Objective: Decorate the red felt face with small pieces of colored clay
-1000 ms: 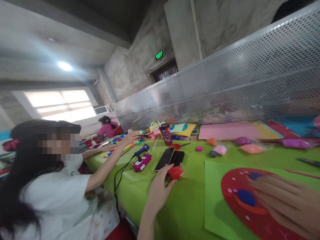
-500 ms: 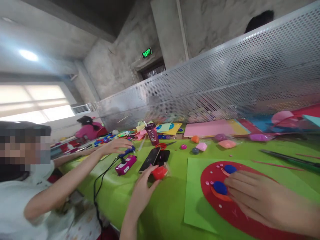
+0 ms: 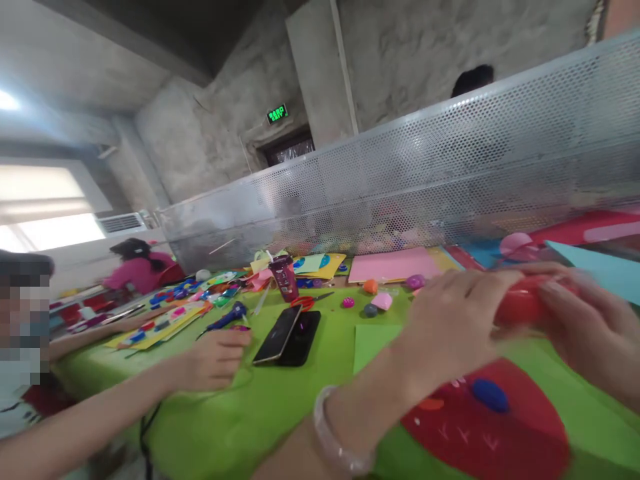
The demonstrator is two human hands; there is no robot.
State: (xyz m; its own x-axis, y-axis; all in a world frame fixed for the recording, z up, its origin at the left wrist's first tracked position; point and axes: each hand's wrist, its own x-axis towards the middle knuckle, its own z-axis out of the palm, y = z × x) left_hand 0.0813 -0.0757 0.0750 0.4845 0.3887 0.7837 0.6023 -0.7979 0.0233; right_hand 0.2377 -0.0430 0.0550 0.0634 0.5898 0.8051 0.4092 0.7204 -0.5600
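Observation:
Both my hands are raised above the table and closed around a red lump of clay (image 3: 523,305). My left hand (image 3: 453,320), with a clear bracelet on the wrist, grips its left side. Gripping the right side is my right hand (image 3: 587,327). Below them lies a red paper shape (image 3: 510,433) with a blue clay dot (image 3: 490,395) and small white dots, on a light green sheet (image 3: 373,337).
A person on the left reaches across the green table (image 3: 240,413), a hand (image 3: 213,360) beside two phones (image 3: 287,330). Further back are red scissors (image 3: 303,301), a dark cup (image 3: 283,277), clay lumps, coloured paper and a perforated metal screen (image 3: 425,180).
My left hand picked up the red clay from beside the phones and brought it right. My right hand left the red shape and joined it on the clay. The camera swung right.

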